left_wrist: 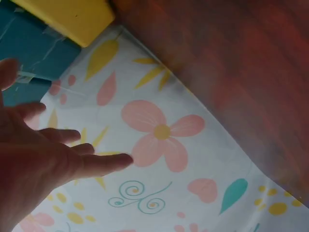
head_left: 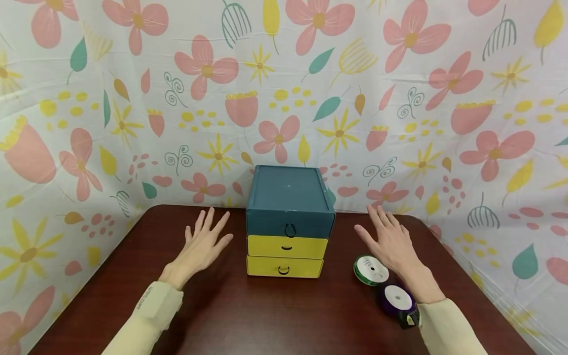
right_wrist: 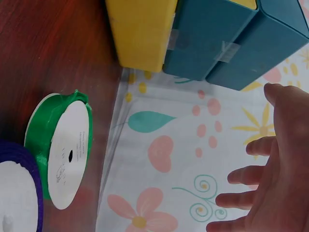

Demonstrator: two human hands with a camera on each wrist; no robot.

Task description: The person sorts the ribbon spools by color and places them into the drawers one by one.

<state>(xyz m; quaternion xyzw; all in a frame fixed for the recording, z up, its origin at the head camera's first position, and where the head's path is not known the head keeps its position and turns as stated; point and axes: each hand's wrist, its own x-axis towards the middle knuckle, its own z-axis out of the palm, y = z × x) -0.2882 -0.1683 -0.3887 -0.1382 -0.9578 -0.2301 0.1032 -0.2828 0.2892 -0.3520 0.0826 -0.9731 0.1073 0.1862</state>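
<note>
A small chest of stacked drawers (head_left: 287, 190) stands at the back middle of the table, its top and upper drawer blue, the two drawers below yellow. Each front has a small dark loop pull. To its left, my left hand (head_left: 199, 246) is held with fingers spread, holding nothing. On the other side, my right hand (head_left: 392, 241) also has its fingers extended and holds nothing. A spool of green ribbon (right_wrist: 70, 152) lies near the right hand's wrist. Close by is a purple spool (head_left: 398, 298), partly overlapped by the right forearm in the head view.
A small black object with a pale patch (head_left: 408, 318) lies against the purple spool, near the right sleeve. The dark reddish-brown table (head_left: 275, 315) ends at a flower-printed cloth (head_left: 284, 98) hanging behind and along both sides.
</note>
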